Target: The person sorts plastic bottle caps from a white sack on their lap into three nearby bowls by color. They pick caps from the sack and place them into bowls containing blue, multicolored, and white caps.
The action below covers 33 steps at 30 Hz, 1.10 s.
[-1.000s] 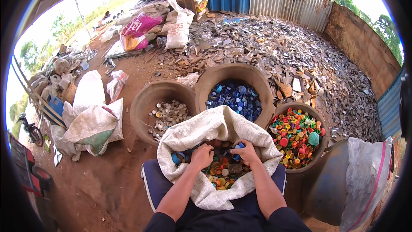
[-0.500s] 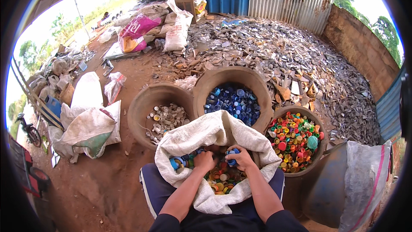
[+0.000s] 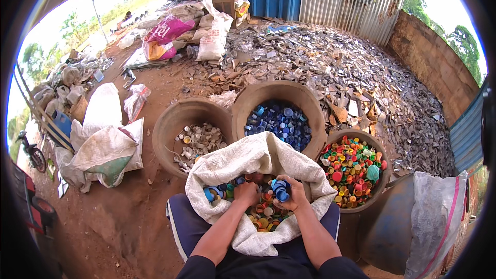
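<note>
An open white woven sack [image 3: 222,168] sits between my legs, its rim rolled down around mixed plastic bottle caps [image 3: 266,214]. My right hand [image 3: 295,195] is closed around several blue bottle caps [image 3: 280,188], just above the pile inside the sack. Further left, my left hand [image 3: 248,193] reaches down into the caps; its fingers are mostly hidden, so I cannot see whether it holds anything. Beyond the sack stands a brown tub [image 3: 239,108] of blue caps. To its left is a tub [image 3: 164,129] of whitish caps, and to the right a tub [image 3: 383,147] of red, yellow, orange and green ones.
A tilted drum [image 3: 382,222] with a grey-white sack [image 3: 436,217] over it stands at the near right. Broken scrap pieces [image 3: 372,82] cover the ground behind the tubs. Woven sacks [image 3: 111,147] lie on the reddish dirt at left, near a parked motorbike [image 3: 33,152].
My right hand has turned and opened its view a little, showing more of the blue caps it holds. My left hand stays at nearly the same place in the pile.
</note>
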Tool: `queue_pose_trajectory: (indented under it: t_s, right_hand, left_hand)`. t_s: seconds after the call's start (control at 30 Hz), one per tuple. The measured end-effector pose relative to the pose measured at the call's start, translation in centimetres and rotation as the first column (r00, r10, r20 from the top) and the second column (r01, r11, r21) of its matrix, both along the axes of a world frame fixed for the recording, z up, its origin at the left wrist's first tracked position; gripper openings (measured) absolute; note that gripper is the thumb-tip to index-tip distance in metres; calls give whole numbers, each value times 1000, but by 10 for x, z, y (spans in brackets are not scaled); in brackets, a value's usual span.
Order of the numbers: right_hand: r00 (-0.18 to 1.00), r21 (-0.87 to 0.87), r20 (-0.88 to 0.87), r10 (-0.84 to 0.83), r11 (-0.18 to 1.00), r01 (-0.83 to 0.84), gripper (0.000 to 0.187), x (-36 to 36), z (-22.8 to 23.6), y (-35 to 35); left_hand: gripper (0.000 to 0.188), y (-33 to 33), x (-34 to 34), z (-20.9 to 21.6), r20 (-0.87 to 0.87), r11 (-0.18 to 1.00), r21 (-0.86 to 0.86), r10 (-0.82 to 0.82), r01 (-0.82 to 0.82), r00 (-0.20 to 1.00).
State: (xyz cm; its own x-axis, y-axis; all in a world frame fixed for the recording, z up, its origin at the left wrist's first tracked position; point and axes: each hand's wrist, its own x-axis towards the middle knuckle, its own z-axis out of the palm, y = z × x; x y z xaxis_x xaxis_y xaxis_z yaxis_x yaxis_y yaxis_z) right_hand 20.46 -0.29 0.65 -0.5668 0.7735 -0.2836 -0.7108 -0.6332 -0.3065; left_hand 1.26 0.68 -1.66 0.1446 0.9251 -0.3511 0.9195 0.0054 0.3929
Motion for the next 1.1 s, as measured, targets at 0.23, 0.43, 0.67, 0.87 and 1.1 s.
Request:
queue_pose_trajectory:
  t_s: [0.23, 0.43, 0.67, 0.87, 1.1]
  right_hand:
    - [905, -91, 425, -8, 995, 52, 34, 5, -6, 1]
    - [947, -82, 301, -116, 986, 146, 28, -1, -27, 6]
    - [946, 7, 265, -189, 981, 194, 33, 20, -5, 7]
    - [906, 87, 397, -151, 988, 126, 26, 29, 15, 0]
    - [901, -246, 433, 15, 964, 102, 28, 8, -9, -1]
  left_hand:
    - [25, 0, -7, 3, 382, 982, -4, 174, -187, 908]
    - [20, -17, 11, 59, 713, 996, 93, -64, -4, 699]
    - [21, 5, 5, 10, 656, 921, 263, 48, -287, 754]
    - [35, -1, 33, 4, -27, 996, 44, -78, 80, 997]
    - [45, 12, 36, -26, -13, 997, 46, 58, -57, 998]
